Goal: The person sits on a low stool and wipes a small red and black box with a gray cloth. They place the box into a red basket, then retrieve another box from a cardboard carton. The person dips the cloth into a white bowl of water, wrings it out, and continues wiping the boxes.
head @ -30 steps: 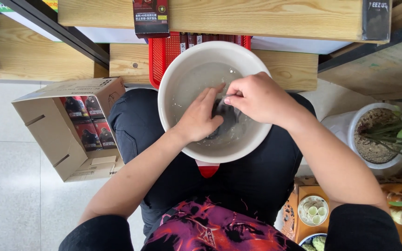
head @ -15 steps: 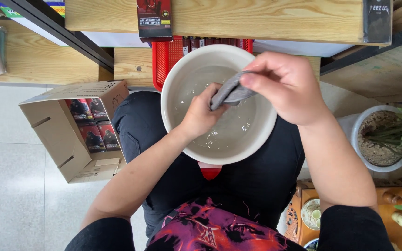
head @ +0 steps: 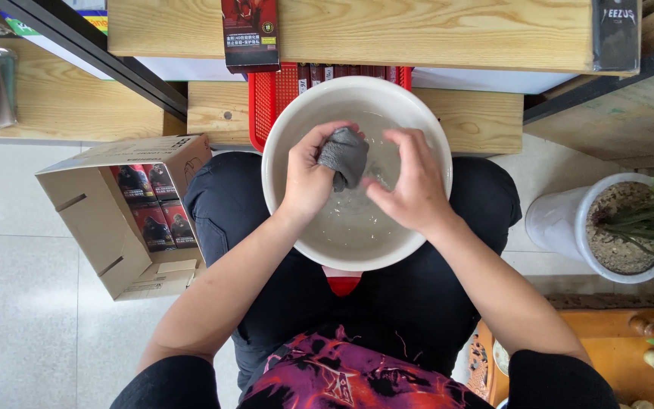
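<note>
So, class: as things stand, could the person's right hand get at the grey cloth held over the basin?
Probably yes. The right hand is open beside the grey cloth, which the left hand grips above the white basin. Nothing lies between them.

One head cam only, looks straight down, close over the lap and white basin (head: 281, 197), shelves ahead.

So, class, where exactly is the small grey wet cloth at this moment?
In the head view, the small grey wet cloth is bunched in the left hand, above the water in the round white basin, just left of the right hand.
</note>
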